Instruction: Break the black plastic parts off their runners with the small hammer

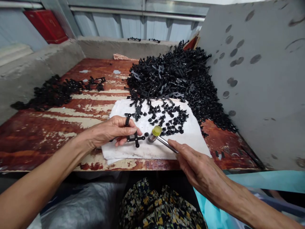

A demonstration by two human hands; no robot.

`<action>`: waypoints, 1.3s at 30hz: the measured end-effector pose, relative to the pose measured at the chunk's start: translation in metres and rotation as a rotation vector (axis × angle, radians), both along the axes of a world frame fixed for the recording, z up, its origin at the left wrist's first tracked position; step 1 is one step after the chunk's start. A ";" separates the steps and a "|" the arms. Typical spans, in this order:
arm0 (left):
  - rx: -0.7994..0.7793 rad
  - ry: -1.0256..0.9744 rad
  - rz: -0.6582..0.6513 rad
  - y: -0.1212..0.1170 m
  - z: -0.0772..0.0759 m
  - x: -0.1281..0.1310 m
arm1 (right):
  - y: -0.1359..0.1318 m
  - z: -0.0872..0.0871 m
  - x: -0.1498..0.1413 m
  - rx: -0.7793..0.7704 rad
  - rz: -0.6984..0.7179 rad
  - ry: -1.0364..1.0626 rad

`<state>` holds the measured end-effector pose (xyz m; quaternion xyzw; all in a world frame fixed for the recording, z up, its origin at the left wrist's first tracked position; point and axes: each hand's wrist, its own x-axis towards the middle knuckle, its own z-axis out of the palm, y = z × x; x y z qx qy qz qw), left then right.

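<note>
1. At the far left, a small pile [54,92] of dark pieces sits on the worktop [90,109], beside the low wall. It is well apart from the large heap, which probably prevents the two from mixing.

2. The left hand [116,128] reaches in over the left side of the cloth [157,153]. Its grip is pinching a black link [135,139] between thumb and fingers. The link's jointed arms extend rightward beyond the fingers, so the hold seems chosen to steady the piece while leaving that end exposed. Whether it presses on the cloth cannot be told.

3. The cloth lies at the near edge of the worktop, in front of the person; it likely cushions small parts and makes dark ones easy to see against white.

4. One stud [146,134] is just beside the link's right end. Other studs [176,121] are scattered behind the hammer, loose and within easy reach of both hands.

5. The hammer [168,144] is right of the link, with its yellow face up and the opposite metal face down towards the cloth. The right hand [197,162] has its grip closed around the handle from the right, so the forearm stays out of the left hand's space.

6. Behind the cloth and to its right rises the large heap [171,73] of black pieces. The upright panel [257,79] beside it seems to act as a side barrier.
</note>
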<state>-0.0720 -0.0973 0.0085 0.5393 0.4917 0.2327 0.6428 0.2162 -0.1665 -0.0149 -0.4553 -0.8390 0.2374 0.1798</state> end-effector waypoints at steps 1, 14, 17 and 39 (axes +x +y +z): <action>-0.035 -0.025 0.056 -0.003 -0.001 0.001 | -0.002 0.000 0.000 -0.011 0.019 0.022; -0.250 -0.146 0.333 -0.006 -0.006 0.022 | -0.012 -0.003 0.002 -0.164 -0.312 0.342; -0.256 -0.090 0.356 -0.007 -0.007 0.024 | -0.015 -0.003 0.000 -0.263 -0.360 0.404; -0.362 -0.075 0.452 -0.003 -0.003 0.035 | -0.019 -0.014 -0.001 -0.238 -0.343 0.383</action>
